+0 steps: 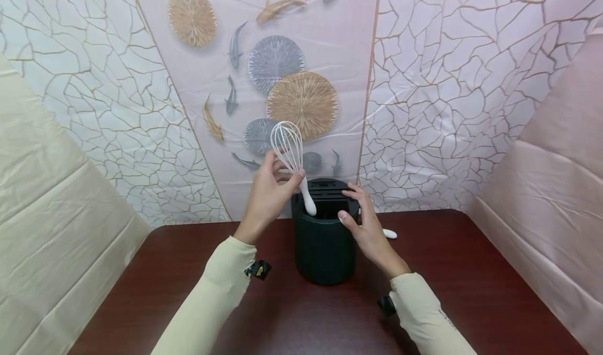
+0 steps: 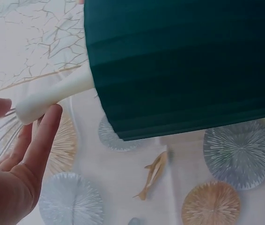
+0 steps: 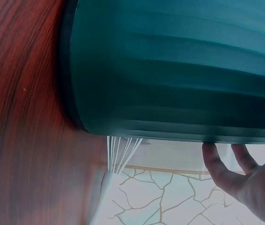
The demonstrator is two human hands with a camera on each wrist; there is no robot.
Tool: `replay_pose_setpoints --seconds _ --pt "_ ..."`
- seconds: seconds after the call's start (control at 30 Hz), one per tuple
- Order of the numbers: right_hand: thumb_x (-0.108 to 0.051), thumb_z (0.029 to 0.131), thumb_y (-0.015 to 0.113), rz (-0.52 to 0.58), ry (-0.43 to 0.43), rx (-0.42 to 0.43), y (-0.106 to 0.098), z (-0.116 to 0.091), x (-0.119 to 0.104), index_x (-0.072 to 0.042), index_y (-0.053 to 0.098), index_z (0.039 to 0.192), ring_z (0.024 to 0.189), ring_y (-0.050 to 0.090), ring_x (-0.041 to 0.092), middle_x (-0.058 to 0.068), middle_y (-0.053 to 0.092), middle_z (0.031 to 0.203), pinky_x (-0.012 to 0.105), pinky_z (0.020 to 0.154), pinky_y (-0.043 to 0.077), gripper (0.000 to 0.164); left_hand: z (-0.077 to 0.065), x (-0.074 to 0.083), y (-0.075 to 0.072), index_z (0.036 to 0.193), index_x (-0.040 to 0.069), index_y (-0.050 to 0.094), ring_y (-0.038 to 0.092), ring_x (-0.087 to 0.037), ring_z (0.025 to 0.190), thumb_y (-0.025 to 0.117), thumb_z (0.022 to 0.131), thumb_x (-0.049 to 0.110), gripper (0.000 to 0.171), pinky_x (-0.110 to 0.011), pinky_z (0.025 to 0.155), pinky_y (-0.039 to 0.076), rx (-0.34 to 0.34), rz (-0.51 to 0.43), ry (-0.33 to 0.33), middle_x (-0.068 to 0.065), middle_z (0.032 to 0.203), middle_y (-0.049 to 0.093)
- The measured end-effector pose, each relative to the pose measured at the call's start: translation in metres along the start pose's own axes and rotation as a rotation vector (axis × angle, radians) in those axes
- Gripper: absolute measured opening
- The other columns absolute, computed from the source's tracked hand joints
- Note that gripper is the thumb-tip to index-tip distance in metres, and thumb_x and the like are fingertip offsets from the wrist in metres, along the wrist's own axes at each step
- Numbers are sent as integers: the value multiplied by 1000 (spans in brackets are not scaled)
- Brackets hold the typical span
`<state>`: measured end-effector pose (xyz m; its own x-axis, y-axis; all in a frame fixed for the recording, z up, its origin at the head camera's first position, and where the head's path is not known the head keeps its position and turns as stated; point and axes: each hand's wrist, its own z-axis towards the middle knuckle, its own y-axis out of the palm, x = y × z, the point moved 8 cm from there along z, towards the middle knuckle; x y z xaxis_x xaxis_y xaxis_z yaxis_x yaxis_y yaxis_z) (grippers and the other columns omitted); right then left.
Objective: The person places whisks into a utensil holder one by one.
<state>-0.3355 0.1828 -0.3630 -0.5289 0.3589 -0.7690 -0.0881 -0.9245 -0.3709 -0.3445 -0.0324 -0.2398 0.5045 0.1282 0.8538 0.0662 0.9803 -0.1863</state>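
A white whisk (image 1: 306, 193) tilts head-up over a dark green utensil holder (image 1: 325, 250), its handle end dipping into the front opening. My left hand (image 1: 269, 195) pinches that whisk where the wires meet the handle. In the left wrist view, the whisk handle (image 2: 57, 93) runs to the holder's rim, which hides its tip. Around the holder's right rim curl the thumb and fingers of my right hand (image 1: 369, 229). The holder stands upright on the table, with a black slotted insert (image 1: 330, 185) at the back of its top.
Behind the holder, a second whisk lies on the dark red wooden table (image 1: 188, 271); its white handle (image 1: 390, 233) sticks out at right, and its wires (image 3: 121, 152) show in the right wrist view. A patterned cloth (image 1: 414, 109) hangs behind the table.
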Motion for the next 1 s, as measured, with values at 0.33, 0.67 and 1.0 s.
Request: replay_pose_setpoints --seconds 0.33,0.67,1.0 --pt "-34 107 58 4 3 5 1 0 1 -21 42 157 160 15 29 4 20 174 73 119 23 54 -4 -14 6 137 6 60 77 -25 99 81 94 14 48 -34 73 63 -36 83 -19 -15 117 75" --pt "-33 107 59 19 1 5 1 0 -1 -19 42 157 160 16 30 3 20 173 71 118 26 54 -8 -27 14 157 12 44 77 -28 102 79 97 24 70 -37 73 64 -115 26 -61 -16 134 69" --pt "-33 107 59 24 -3 5 1 1 1 -19 42 156 160 15 29 6 20 173 72 118 24 54 -8 -21 11 150 13 51 76 -27 95 79 96 32 63 -44 76 63 -77 181 22 -12 129 66"
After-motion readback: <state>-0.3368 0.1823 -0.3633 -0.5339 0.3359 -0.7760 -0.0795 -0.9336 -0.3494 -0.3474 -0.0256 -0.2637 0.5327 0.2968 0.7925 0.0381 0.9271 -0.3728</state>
